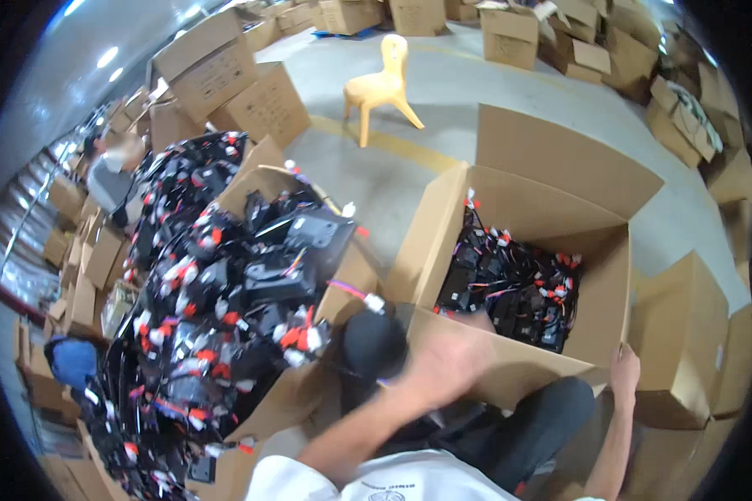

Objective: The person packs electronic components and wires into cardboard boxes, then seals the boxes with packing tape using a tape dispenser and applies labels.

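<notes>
My left hand [444,361] is blurred by motion at the near wall of an open cardboard box [510,367]. It seems closed on a black wired part [374,341] whose purple lead ends in a white connector [374,302]. My right hand [623,369] grips the near right corner of that box. Inside the box lie several black parts with red and white connectors [510,288]. To my left, a large heap of the same black wired parts [217,292] overflows another carton.
A yellow plastic chair [382,83] stands on the grey floor beyond. Closed and open cartons ring the area, one [681,351] right beside my box. Another person [113,171] sits at the far left among boxes. My dark-trousered knee [543,417] is under the box.
</notes>
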A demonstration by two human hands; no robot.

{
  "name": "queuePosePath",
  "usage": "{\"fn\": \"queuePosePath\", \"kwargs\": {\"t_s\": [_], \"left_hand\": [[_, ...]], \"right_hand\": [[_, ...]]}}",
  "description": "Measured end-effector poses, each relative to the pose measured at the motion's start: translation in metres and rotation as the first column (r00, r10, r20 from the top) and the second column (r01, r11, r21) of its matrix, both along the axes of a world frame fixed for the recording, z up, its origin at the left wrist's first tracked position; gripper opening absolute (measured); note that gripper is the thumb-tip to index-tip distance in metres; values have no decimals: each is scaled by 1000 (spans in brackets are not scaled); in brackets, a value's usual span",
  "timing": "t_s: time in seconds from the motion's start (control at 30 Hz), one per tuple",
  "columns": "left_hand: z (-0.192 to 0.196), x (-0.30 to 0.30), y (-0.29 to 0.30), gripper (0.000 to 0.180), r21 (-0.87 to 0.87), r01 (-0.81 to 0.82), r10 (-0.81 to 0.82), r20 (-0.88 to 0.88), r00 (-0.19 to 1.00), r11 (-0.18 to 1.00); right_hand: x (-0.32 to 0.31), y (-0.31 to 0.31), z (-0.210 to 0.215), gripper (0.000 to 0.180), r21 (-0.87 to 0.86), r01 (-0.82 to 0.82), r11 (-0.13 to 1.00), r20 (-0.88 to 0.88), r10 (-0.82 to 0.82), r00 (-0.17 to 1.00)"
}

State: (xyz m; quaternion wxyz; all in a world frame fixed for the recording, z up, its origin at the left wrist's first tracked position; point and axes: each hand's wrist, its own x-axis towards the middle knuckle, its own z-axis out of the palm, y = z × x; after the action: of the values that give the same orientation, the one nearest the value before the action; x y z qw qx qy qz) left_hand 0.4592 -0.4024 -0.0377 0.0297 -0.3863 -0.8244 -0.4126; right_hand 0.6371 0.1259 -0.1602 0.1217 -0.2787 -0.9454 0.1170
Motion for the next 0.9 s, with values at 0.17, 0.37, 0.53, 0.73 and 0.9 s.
{"fn": "queuePosePath", "kwargs": {"t_s": [0.17, 0.37, 0.53, 0.73, 0.9], "left_hand": [[73, -123, -186, 133, -443, -852, 737, -470, 486, 279], [62, -113, -277, 59, -264, -930, 786, -503, 360, 256], [194, -3, -210, 42, 353, -621, 686, -90, 722, 700], [246, 131, -239, 45, 481, -442, 599, -241, 763, 757], [265, 162, -276, 43, 412, -380, 500, -235, 834, 828]], "right_hand": [[-52, -121, 53, 50, -144, -259, 955, -248, 218, 944], [-92, -335, 139, 48, -355, -716, 601, -334, 634, 698], [-117, -353, 198, 78, -541, -733, 414, -386, 652, 653], [-111, -529, 295, 119, -482, -729, -486, -873, 195, 447], [-126, -578, 286, 88, -606, -719, -341, -791, 353, 499]]}}
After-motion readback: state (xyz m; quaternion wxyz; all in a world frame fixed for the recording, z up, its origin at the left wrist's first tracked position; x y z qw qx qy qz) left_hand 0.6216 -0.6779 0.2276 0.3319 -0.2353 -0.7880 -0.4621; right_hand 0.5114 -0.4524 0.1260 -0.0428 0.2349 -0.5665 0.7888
